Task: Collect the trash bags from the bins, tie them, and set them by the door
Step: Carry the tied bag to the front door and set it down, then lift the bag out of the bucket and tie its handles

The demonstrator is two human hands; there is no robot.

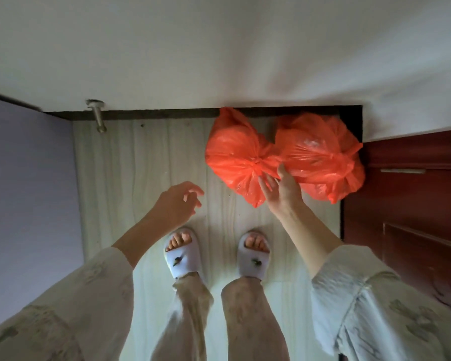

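Our right hand [281, 188], fingers straight and holding nothing, touches the near edge of the two tied orange trash bags [284, 157] lying side by side on the floor [141, 157] against the dark red door [414, 194] (left hand [179, 201] farther off, loosely open).

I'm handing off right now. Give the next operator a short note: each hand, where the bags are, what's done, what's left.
Left hand: free, fingers loosely curled, holding nothing, above the floor.
Right hand: open, fingers at the near edge of the orange bags; no clear grip visible.
Bags: left orange bag and right orange bag, both knotted, side by side on the floor against the wall, next to the red door.
Done: two bags tied and placed by the door.
Left: check whether other bins remain; none are in view.
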